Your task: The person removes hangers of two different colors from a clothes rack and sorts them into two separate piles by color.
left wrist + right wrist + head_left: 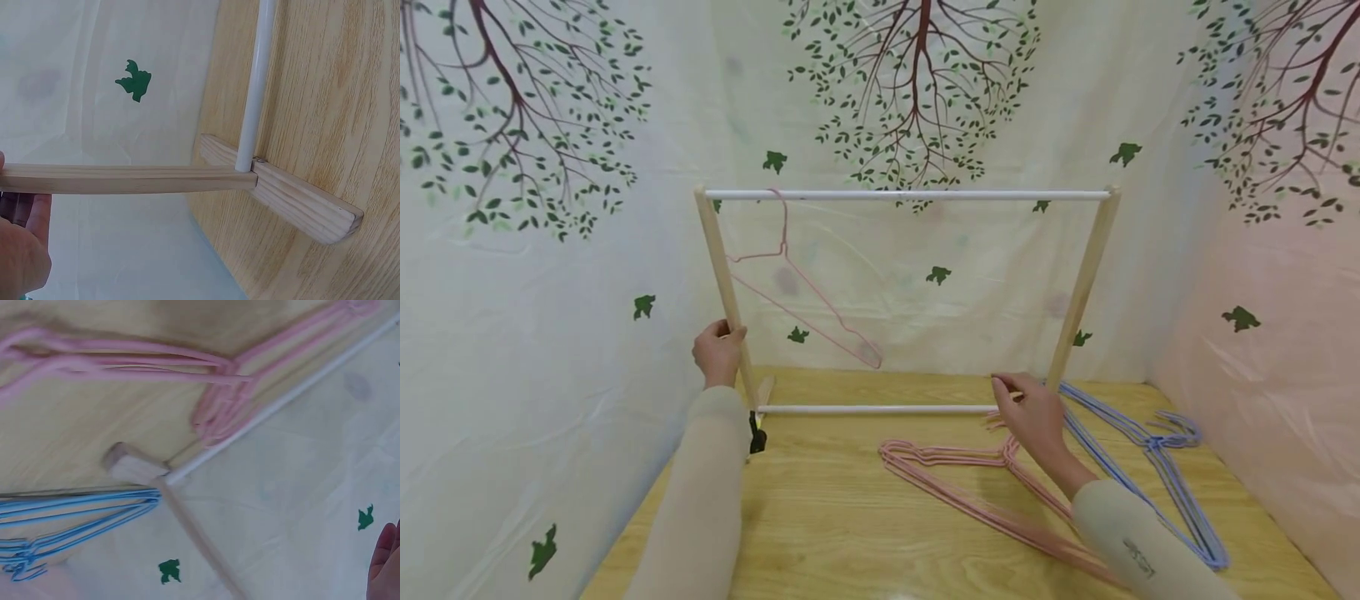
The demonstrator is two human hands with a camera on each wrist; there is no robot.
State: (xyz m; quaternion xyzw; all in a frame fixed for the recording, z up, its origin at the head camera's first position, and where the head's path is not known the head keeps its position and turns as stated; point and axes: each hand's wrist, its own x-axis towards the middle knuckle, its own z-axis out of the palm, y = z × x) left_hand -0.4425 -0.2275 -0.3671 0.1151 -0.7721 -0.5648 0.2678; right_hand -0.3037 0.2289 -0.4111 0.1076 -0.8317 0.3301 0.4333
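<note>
A wooden clothes rack with white rods stands on the table; a pink clothes hanger (827, 300) hangs from its top rod (925, 196) near the left end. My left hand (718, 354) grips the rack's left wooden upright (721, 267); the left wrist view shows fingers and thumb around this upright (125, 179). My right hand (1033, 417) is above the pink hangers (955, 500) lying on the table, its fingers loosely bent with nothing visible in them. Only part of that hand (386, 565) shows in the right wrist view.
Several blue hangers (1165, 467) lie on the table at the right, by the rack's right upright (1082, 292). A small black object (757, 435) sits by the left foot. A printed cloth with leaves and branches surrounds the wooden table (820, 517). The lower rod (880, 409) spans the rack.
</note>
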